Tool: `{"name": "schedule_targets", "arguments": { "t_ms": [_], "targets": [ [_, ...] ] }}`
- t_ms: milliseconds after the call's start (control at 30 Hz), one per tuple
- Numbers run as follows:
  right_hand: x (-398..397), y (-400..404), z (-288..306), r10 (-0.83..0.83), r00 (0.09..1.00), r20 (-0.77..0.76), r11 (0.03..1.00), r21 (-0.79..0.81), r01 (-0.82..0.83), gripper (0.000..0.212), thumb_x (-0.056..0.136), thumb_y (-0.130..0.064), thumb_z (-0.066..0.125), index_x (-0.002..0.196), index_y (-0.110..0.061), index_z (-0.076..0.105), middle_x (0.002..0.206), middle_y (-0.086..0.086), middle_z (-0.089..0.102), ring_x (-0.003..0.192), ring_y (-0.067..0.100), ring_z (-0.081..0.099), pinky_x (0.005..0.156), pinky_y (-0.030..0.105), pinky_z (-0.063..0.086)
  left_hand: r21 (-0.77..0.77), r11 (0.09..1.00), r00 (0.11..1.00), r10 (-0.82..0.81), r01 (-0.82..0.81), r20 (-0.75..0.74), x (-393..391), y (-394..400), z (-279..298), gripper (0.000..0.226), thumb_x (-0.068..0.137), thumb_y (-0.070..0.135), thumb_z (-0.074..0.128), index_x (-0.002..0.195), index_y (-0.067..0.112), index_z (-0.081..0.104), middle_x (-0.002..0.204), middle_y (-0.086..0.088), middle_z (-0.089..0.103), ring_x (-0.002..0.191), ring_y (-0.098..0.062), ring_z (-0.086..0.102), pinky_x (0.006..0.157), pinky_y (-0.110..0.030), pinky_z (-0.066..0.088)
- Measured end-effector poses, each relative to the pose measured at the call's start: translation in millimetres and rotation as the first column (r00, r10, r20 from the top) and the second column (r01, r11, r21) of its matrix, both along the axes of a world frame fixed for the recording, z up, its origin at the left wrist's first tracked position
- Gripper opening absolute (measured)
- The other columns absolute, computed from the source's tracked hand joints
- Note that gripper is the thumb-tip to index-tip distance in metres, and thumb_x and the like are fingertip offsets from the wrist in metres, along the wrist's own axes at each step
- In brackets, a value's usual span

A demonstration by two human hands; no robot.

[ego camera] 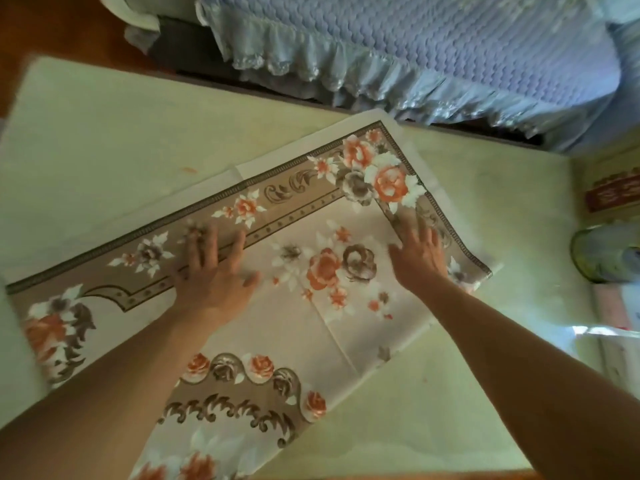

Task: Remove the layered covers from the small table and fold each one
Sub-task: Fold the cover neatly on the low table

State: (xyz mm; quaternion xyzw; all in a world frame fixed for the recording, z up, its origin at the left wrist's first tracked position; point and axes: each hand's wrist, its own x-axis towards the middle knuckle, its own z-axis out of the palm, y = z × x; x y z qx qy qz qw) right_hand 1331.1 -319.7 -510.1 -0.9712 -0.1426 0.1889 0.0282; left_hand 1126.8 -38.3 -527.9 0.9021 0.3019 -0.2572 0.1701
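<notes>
Pale green, the small table's top carries a folded cream cover printed with orange roses and a tan border, lying aslant from the left edge toward the far right corner. Your left hand and right hand both press flat on it, fingers spread. Beyond the far edge hangs a blue ruffled quilted bedspread; a glass jar stands at the right edge.
</notes>
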Motion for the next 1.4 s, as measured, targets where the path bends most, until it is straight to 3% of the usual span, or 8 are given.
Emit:
{"name": "schedule_targets", "arguments": {
  "t_ms": [133,433,700,1033,1200,1267,1333,1400],
  "targets": [
    [64,-56,-5,-0.268,0.963,-0.010,0.963,0.005,0.268,0.058,0.096,-0.044,0.045,0.148,-0.025,0.028,0.155,0.009,0.026,0.141,0.034,0.024,0.116,0.053,0.028,0.074,0.997,0.993,-0.027,0.036,-0.113,10,-2,2,0.092,0.084,0.086,0.029,0.157,0.044,-0.008,0.168,-0.006,-0.016,0.152,-0.041,-0.012,0.115,-0.074,0.016],
    [133,-58,-17,-0.400,0.917,-0.004,0.892,0.229,0.390,0.033,0.091,-0.019,0.056,0.123,-0.014,0.065,0.120,0.015,0.058,0.113,0.034,0.054,0.096,0.043,0.048,0.044,0.999,0.968,0.041,-0.031,-0.249,42,-7,20,0.092,0.084,0.072,0.054,0.154,0.032,0.010,0.163,-0.017,-0.005,0.151,-0.047,-0.005,0.115,-0.064,0.029],
    [143,-56,-17,-0.494,0.867,-0.070,0.805,0.340,0.486,0.007,0.096,-0.019,0.060,0.093,-0.017,0.066,0.090,0.007,0.063,0.088,0.027,0.058,0.072,0.030,0.041,-0.004,0.996,0.970,0.083,-0.086,-0.228,39,-2,7,0.088,0.082,0.068,0.054,0.151,0.035,0.011,0.162,-0.009,-0.011,0.153,-0.042,-0.010,0.111,-0.064,0.036],
    [154,-50,-18,-0.556,0.819,-0.142,0.770,0.282,0.572,0.021,0.091,-0.028,0.066,0.103,-0.012,0.073,0.094,0.007,0.066,0.086,0.024,0.056,0.072,0.026,0.039,0.086,0.991,0.985,0.118,-0.107,-0.129,46,-18,19,0.091,0.085,0.087,0.028,0.155,0.048,-0.014,0.167,-0.005,-0.019,0.154,-0.040,-0.012,0.118,-0.067,0.016],
    [151,-48,-16,-0.554,0.821,-0.135,0.772,0.284,0.568,0.018,0.092,-0.027,0.066,0.102,-0.014,0.072,0.092,0.006,0.064,0.087,0.026,0.058,0.071,0.028,0.041,0.150,0.969,0.980,-0.193,0.198,-0.047,52,-35,11,0.090,0.086,0.086,0.013,0.157,0.040,-0.019,0.164,0.000,-0.031,0.152,-0.034,-0.024,0.118,-0.072,0.004],
    [150,-48,-14,-0.549,0.825,-0.134,0.779,0.275,0.563,0.018,0.092,-0.027,0.066,0.103,-0.013,0.071,0.095,0.008,0.066,0.090,0.028,0.060,0.071,0.029,0.041,0.109,0.979,0.983,-0.166,0.174,-0.081,57,-41,7,0.094,0.084,0.089,0.013,0.156,0.039,-0.020,0.163,0.003,-0.034,0.152,-0.032,-0.025,0.115,-0.074,0.004],
    [145,-44,-11,-0.558,0.827,-0.072,0.793,0.246,0.557,0.020,0.094,-0.024,0.062,0.108,-0.011,0.066,0.105,0.011,0.063,0.105,0.032,0.059,0.079,0.035,0.044,0.117,0.983,0.987,-0.129,0.140,-0.092,61,-44,5,0.100,0.081,0.091,0.017,0.157,0.037,-0.021,0.163,0.005,-0.034,0.153,-0.032,-0.023,0.114,-0.075,0.007],
    [122,-33,-5,-0.436,0.883,0.174,0.896,0.177,0.408,0.028,0.094,-0.019,0.057,0.121,-0.010,0.058,0.125,0.014,0.054,0.120,0.034,0.047,0.097,0.043,0.042,0.117,0.985,0.990,-0.117,0.125,-0.075,61,-45,4,0.103,0.081,0.091,0.021,0.157,0.036,-0.020,0.164,0.006,-0.032,0.154,-0.032,-0.021,0.113,-0.076,0.009]
  ]
}}
